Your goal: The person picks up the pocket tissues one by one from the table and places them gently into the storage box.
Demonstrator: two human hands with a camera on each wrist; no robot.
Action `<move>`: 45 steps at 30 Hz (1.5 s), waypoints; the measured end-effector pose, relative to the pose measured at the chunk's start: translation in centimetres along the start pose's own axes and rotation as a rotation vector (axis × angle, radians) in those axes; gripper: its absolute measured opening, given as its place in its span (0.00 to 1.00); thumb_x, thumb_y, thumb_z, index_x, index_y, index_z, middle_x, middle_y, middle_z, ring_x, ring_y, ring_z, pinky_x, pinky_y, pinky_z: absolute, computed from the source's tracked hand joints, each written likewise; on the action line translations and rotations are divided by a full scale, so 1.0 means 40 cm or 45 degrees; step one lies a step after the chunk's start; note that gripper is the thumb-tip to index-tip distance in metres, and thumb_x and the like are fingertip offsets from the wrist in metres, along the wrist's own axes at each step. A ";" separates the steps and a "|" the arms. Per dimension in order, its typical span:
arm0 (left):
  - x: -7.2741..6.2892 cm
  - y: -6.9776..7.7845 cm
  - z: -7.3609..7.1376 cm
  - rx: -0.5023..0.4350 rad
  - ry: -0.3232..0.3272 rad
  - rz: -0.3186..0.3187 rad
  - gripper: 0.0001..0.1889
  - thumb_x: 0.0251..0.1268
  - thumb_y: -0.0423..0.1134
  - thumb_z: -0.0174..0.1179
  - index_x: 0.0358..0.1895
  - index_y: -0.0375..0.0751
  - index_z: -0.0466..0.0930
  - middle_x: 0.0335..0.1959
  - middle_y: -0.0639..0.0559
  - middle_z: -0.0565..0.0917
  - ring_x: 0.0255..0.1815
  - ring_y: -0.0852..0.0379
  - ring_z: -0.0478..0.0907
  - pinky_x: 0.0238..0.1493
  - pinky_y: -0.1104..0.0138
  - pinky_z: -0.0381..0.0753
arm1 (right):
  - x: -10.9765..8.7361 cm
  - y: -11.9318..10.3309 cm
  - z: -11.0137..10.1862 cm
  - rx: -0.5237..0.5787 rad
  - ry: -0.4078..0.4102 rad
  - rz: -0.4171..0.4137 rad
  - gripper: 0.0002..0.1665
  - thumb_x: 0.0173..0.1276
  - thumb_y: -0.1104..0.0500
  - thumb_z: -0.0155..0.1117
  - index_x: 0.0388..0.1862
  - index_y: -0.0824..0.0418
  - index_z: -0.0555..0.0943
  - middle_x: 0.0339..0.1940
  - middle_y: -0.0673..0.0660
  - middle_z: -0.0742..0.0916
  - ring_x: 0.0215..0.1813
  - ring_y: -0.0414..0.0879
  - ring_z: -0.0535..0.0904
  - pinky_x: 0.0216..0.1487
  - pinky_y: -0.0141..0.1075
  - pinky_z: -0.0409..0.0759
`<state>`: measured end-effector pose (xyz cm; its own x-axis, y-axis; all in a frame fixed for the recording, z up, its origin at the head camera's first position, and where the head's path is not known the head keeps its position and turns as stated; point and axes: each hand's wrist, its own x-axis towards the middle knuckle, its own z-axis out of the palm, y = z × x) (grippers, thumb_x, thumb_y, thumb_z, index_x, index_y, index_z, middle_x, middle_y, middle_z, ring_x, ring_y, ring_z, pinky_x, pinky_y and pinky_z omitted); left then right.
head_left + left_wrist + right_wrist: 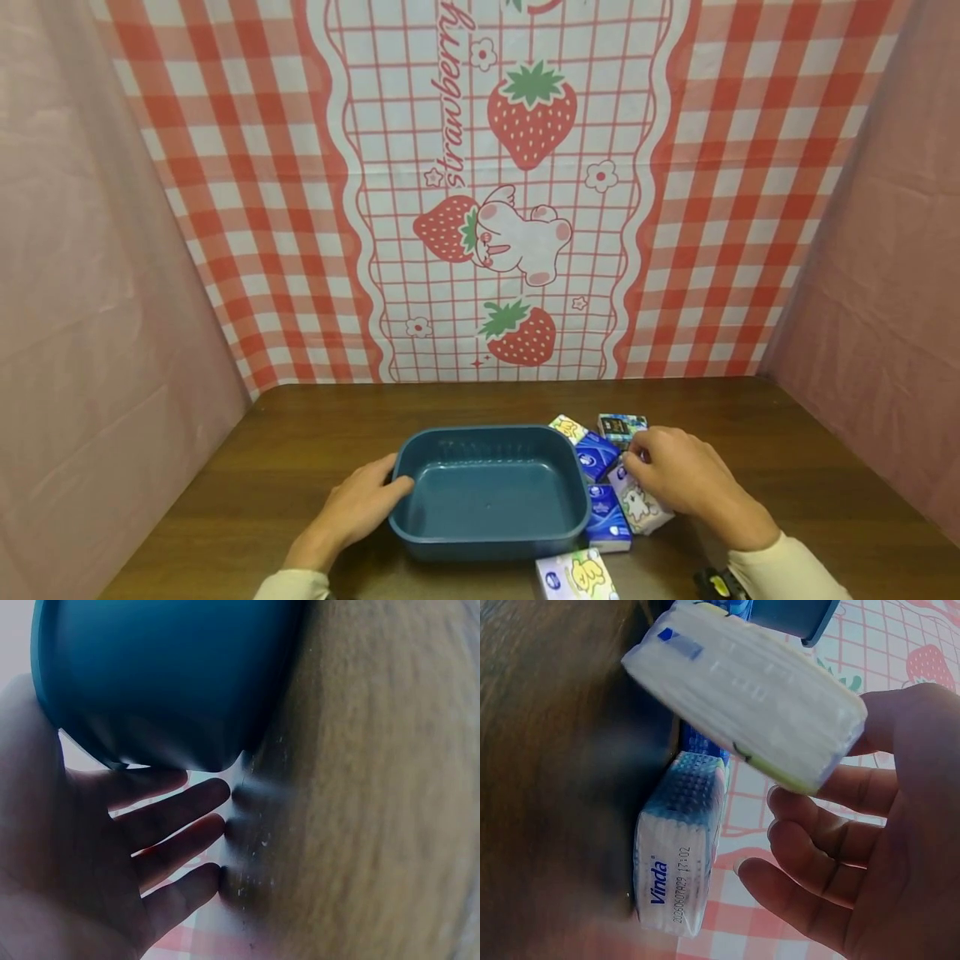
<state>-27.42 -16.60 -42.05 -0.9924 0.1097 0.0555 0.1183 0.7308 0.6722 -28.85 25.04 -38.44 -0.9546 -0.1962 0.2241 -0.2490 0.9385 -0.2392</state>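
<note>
A dark teal plastic basin, with nothing inside, stands on the wooden table. My left hand holds its left rim, thumb lapped over the edge. In the left wrist view the other fingers are spread along the outside, tips down at the table. To the basin's right, my right hand pinches a pale tissue pack with a white cartoon figure by one end. The right wrist view shows that pack tilted, thumb and index finger at its end, other fingers loosely bent.
Beside the basin lie two blue tissue packs, a yellow-patterned pack and a dark blue-green pack. A lilac pack with a yellow figure lies at the front edge. A strawberry-print cloth hangs behind the table.
</note>
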 end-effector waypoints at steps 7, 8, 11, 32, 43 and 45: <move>0.000 -0.002 0.001 0.015 0.009 0.020 0.22 0.67 0.52 0.56 0.61 0.53 0.80 0.55 0.57 0.83 0.56 0.53 0.78 0.56 0.40 0.73 | 0.000 -0.001 -0.002 -0.006 0.043 -0.014 0.09 0.63 0.51 0.66 0.35 0.55 0.87 0.27 0.48 0.81 0.28 0.43 0.73 0.32 0.45 0.79; 0.000 -0.003 0.001 0.015 0.008 0.025 0.22 0.67 0.52 0.56 0.61 0.53 0.81 0.55 0.57 0.83 0.56 0.53 0.78 0.56 0.40 0.73 | -0.001 -0.002 -0.003 -0.008 0.050 -0.018 0.09 0.63 0.52 0.66 0.34 0.55 0.87 0.27 0.48 0.81 0.28 0.43 0.73 0.31 0.44 0.78; -0.001 -0.004 0.002 0.011 0.000 0.032 0.21 0.68 0.52 0.56 0.61 0.53 0.81 0.56 0.57 0.83 0.56 0.52 0.78 0.56 0.40 0.73 | -0.004 -0.003 -0.002 -0.011 0.053 -0.020 0.08 0.63 0.52 0.66 0.33 0.54 0.86 0.25 0.47 0.79 0.28 0.43 0.72 0.30 0.43 0.76; -0.002 -0.003 0.001 0.005 0.006 0.038 0.22 0.69 0.54 0.56 0.63 0.55 0.80 0.59 0.56 0.82 0.62 0.48 0.76 0.60 0.38 0.70 | -0.002 0.005 -0.004 -0.009 0.146 -0.033 0.06 0.62 0.51 0.66 0.28 0.51 0.83 0.24 0.46 0.77 0.27 0.43 0.70 0.28 0.41 0.73; -0.010 0.001 -0.006 0.004 0.011 0.052 0.21 0.69 0.55 0.56 0.61 0.56 0.81 0.57 0.56 0.82 0.60 0.49 0.77 0.58 0.38 0.71 | -0.001 0.007 -0.012 0.007 0.195 -0.022 0.06 0.62 0.52 0.66 0.27 0.51 0.81 0.23 0.47 0.76 0.26 0.44 0.69 0.26 0.39 0.69; -0.011 0.001 -0.007 0.002 0.013 0.050 0.21 0.69 0.55 0.56 0.61 0.56 0.81 0.57 0.57 0.82 0.60 0.49 0.77 0.58 0.38 0.71 | -0.001 0.006 -0.015 0.010 0.208 -0.021 0.06 0.62 0.52 0.66 0.28 0.51 0.81 0.24 0.47 0.77 0.26 0.44 0.69 0.26 0.39 0.69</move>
<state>-27.00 -16.82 -41.83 -0.9872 0.1319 0.0894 0.1576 0.7272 0.6681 -28.80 25.44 -37.95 -0.9112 -0.1624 0.3786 -0.2667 0.9330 -0.2415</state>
